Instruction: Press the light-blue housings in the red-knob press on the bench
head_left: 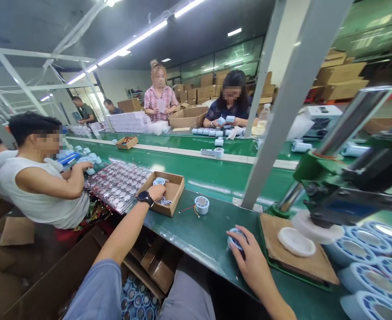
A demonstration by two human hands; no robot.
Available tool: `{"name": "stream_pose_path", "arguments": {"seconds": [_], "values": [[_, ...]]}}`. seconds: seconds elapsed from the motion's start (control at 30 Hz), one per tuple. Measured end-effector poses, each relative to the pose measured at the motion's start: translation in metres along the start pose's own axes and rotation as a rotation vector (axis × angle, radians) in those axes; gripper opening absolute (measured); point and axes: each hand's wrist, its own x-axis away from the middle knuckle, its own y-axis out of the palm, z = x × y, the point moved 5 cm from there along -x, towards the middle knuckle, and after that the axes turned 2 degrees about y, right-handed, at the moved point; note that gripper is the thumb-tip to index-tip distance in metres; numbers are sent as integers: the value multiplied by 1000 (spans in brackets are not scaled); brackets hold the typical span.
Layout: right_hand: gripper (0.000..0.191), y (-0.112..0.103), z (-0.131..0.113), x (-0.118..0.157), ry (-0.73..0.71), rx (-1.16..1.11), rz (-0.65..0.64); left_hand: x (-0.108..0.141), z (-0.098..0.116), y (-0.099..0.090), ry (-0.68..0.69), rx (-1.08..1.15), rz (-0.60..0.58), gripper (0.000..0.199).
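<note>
My left hand (156,193), with a dark watch on the wrist, reaches into a shallow cardboard box (176,195). White rings (164,202) lie just below it, and a blue-and-white round part (159,181) sits behind it. The fingertips are hidden, so any hold there cannot be made out. On the green bench, my right hand (246,249) has its fingers curled round a light-blue round housing (233,240), partly covered by them. Between the hands stands another light-blue housing (202,205) with a grey round top and thin red and yellow wires.
A green hand press (316,178) with white round pads (296,242) stands at right, beside several light-blue housings (372,280). A grey post (276,106) rises from the bench. Flat silvery parts (119,184) cover the bench at left, near a co-worker (42,178). Others work across the belt.
</note>
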Motion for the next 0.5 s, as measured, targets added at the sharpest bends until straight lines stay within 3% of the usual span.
{"name": "stream_pose_path", "arguments": {"seconds": [0.1, 0.23, 0.5], "values": [[35, -10, 3, 20, -68, 20, 44, 0, -3, 1, 17, 17, -10, 32], [32, -17, 3, 25, -112, 18, 49, 5, -5, 1, 49, 43, -1, 30], [33, -20, 0, 27, 65, -46, -75, 10, -6, -12, 118, 136, 77, 20]]}}
